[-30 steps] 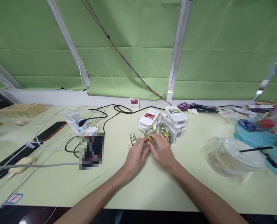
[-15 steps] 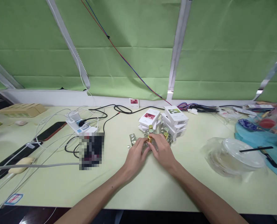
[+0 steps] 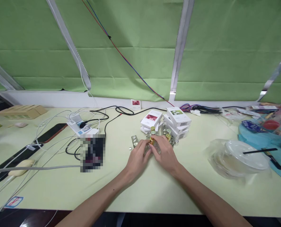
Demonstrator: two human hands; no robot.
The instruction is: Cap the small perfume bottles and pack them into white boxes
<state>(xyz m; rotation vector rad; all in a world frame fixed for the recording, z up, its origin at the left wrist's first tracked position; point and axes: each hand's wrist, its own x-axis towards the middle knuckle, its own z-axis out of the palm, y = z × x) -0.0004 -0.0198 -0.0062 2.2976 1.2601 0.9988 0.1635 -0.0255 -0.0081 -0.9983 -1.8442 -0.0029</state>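
Both my hands meet around a small glass perfume bottle with a gold top (image 3: pixel 151 141), near the middle of the table. My left hand (image 3: pixel 137 159) closes on its body, which the fingers mostly hide. At the gold top, the fingers of my right hand (image 3: pixel 166 153) are pinched from the right. Behind and beside the hands stand several similar glass bottles with gold or silvery tops (image 3: pixel 168 136). Another small glass bottle (image 3: pixel 135 140) lies left of my left hand, with a tiny silvery piece (image 3: pixel 130 148) next to it.
White boxes with a red picture (image 3: pixel 152 117) and with a green picture (image 3: pixel 178 116) are stacked behind the bottles. At right is a bagged white tub (image 3: pixel 245 154) with a black stick on it. Cables, a white power strip (image 3: pixel 80 127) and phones (image 3: pixel 51 133) spread across the left.
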